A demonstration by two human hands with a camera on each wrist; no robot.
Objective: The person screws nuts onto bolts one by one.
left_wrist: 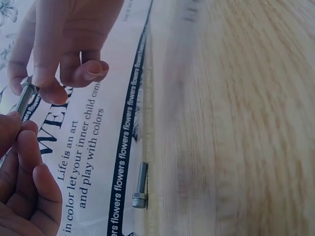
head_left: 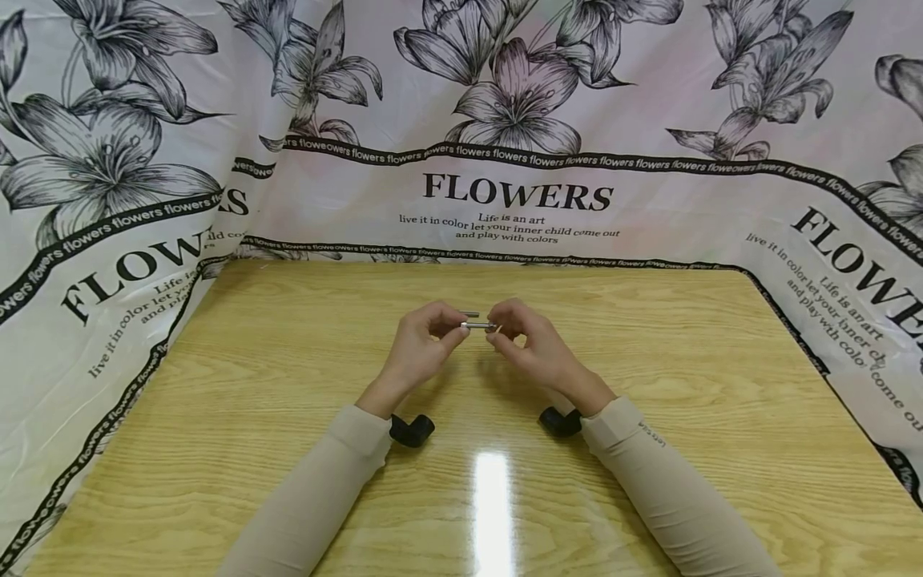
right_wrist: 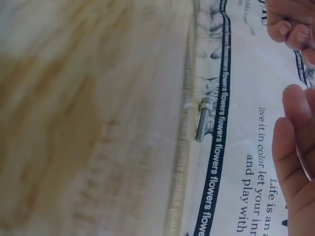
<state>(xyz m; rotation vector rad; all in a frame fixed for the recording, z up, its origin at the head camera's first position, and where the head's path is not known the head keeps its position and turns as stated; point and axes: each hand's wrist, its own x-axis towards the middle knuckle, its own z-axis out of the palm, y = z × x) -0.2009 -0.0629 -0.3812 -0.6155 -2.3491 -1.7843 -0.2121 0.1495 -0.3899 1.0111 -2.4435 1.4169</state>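
My left hand (head_left: 425,340) pinches a threaded metal bolt (head_left: 479,325) between thumb and fingertips, holding it level above the table. At the bolt's other end, the fingertips of my right hand (head_left: 532,336) pinch a hex nut (left_wrist: 27,82). The left wrist view shows bare thread between the two hands. Fingers cover both bolt ends in part. In the right wrist view the held bolt is hidden or out of frame. Just beyond the hands, a second bolt (left_wrist: 141,179) lies on the table, with a hex nut (left_wrist: 140,195) close against its head.
The wood-grain table (head_left: 288,385) extends around both hands. A white flower-printed cloth (head_left: 346,200) hangs behind it and along both sides. Black wrist devices (head_left: 413,431) jut inward below each hand. Light reflects off the tabletop in front.
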